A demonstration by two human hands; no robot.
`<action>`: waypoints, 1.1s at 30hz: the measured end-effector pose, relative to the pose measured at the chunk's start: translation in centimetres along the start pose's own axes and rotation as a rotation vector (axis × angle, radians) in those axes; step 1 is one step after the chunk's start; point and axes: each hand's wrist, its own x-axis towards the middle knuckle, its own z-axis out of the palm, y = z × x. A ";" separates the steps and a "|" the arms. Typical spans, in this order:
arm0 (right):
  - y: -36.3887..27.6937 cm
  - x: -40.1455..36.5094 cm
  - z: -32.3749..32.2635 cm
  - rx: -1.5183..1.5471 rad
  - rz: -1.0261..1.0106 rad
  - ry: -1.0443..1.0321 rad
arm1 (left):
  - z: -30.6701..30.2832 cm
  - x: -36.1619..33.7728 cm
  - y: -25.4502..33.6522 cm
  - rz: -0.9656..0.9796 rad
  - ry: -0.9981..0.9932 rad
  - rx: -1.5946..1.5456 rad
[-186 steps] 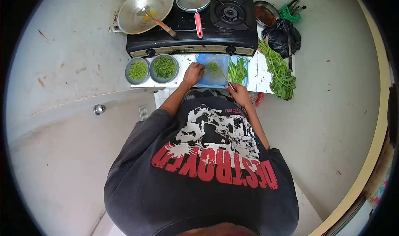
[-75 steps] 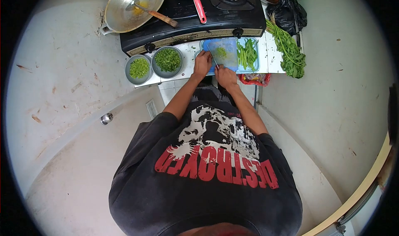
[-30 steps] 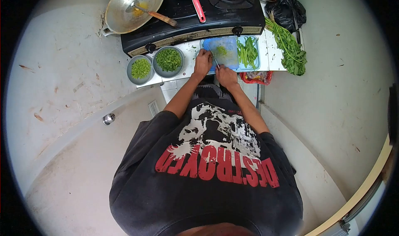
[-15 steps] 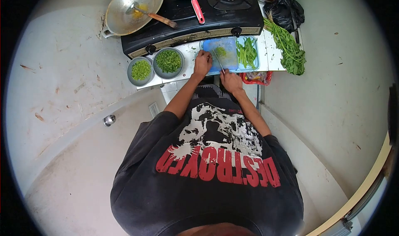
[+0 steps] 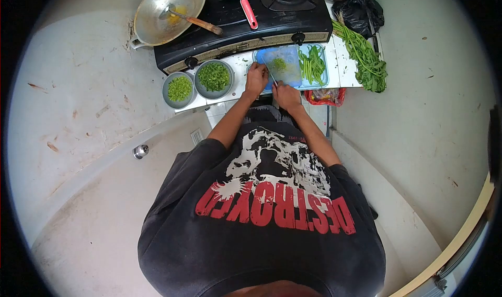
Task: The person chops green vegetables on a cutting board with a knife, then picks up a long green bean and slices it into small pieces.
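At the middle of the bench's front edge, my left hand (image 5: pixel 256 79) curls knuckles-down on the blue cutting board (image 5: pixel 291 75) — what it pins, I cannot tell. Just beside it, my right hand (image 5: pixel 286 94) closes round the knife (image 5: pixel 272 77); so near, a slip could nick a finger. The chopped greens (image 5: pixel 278 64) sit mid-board, a small, fine, bright heap.

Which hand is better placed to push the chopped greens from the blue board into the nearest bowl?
Probably the left hand: it rests at the left edge of the blue board, on the side of the bowl, while the right hand grips the knife.
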 end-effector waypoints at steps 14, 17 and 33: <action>0.1 0.0 0.2 -0.003 0.017 -0.002 | -0.7 0.0 0.0 0.105 -0.007 0.075; 0.3 0.2 0.8 -0.005 0.004 0.031 | -0.1 0.2 -1.2 0.152 0.007 0.080; 1.0 -1.0 -0.1 0.010 -0.016 -0.038 | -0.4 -0.3 -0.8 0.045 -0.013 0.014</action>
